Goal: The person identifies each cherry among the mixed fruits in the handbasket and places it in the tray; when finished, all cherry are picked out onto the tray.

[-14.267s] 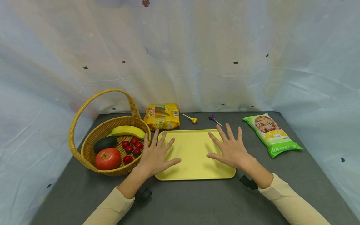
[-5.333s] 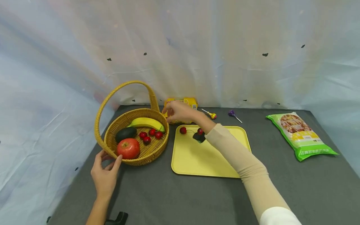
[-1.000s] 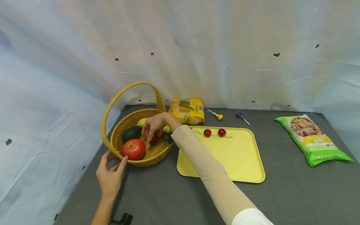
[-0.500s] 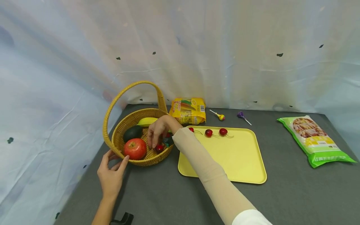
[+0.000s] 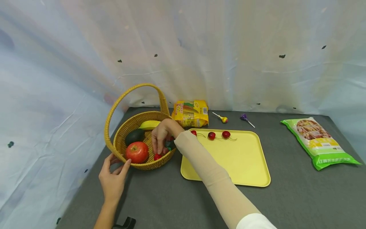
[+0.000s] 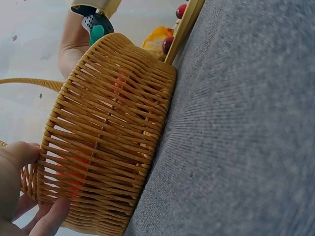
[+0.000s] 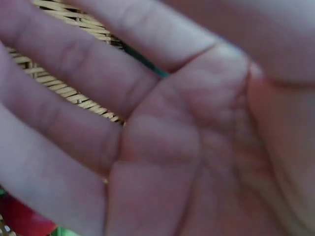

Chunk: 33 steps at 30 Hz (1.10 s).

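Head view, left of centre: your right hand (image 5: 161, 135) has its fingertips slightly lower than half a second ago, at a red cherry (image 5: 157, 156) inside the basket (image 5: 154, 164); whether they pinch it, you cannot tell. Your left hand (image 5: 112, 179) grips the basket's rim, and only the left wrist view shows a fingertip (image 6: 58, 212) against the outer weave.

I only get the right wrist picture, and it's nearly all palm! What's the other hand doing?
Observer: The left hand is holding the basket by its rim.

Operator: Ooh! What's next to the basket?

Observer: A yellow tray, with three cherries showing along its far side.

Operator: Any sweets out there?

Observer: Yes, past the tray's far edge lie a yellow lollipop and a purple lollipop.
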Each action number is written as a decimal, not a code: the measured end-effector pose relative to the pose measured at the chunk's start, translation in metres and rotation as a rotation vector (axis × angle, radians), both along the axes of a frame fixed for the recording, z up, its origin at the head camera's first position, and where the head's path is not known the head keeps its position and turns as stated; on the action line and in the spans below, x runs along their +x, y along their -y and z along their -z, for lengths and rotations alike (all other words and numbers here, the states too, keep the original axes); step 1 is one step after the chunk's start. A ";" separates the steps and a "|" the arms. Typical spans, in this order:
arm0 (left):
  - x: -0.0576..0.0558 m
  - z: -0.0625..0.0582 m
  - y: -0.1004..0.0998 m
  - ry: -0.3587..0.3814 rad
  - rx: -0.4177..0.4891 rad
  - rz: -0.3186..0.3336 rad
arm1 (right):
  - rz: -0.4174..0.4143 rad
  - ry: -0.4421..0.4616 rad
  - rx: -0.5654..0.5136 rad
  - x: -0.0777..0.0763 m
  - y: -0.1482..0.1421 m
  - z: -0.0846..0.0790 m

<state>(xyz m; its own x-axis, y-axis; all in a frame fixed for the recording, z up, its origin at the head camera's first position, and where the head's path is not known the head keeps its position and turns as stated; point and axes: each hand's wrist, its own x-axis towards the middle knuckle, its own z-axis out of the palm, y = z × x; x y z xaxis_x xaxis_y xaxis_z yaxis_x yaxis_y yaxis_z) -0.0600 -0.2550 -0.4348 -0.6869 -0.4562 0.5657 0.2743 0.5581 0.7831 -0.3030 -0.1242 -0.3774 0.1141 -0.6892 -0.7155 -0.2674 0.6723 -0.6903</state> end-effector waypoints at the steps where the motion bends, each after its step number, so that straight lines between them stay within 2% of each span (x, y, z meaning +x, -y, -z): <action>1: 0.000 0.000 0.000 0.000 -0.003 -0.001 | -0.004 0.006 -0.005 0.001 0.000 0.000; 6: -0.001 0.003 0.001 -0.002 -0.007 -0.004 | -0.021 0.055 -0.049 0.008 0.004 0.003; 14: -0.007 0.027 0.017 0.024 0.013 -0.015 | -0.051 0.048 -0.112 0.017 0.008 0.002; 15: -0.007 0.028 0.018 0.022 0.018 -0.013 | -0.058 0.037 -0.130 0.018 0.007 0.001; 18: -0.003 0.016 0.011 0.018 0.022 -0.006 | -0.052 -0.004 -0.234 0.016 0.000 -0.005; 22: 0.001 -0.001 -0.001 0.017 0.012 -0.004 | 0.038 -0.080 -0.502 0.006 -0.025 -0.013; 27: -0.001 0.003 0.000 -0.011 0.001 0.009 | 0.217 -0.197 -0.794 -0.008 -0.086 -0.018; 30: -0.001 0.004 0.001 -0.024 -0.009 0.003 | 0.324 -0.260 -0.834 -0.013 -0.133 -0.015; 33: -0.002 0.004 0.000 -0.030 -0.013 -0.005 | 0.462 -0.337 -0.798 -0.016 -0.186 -0.009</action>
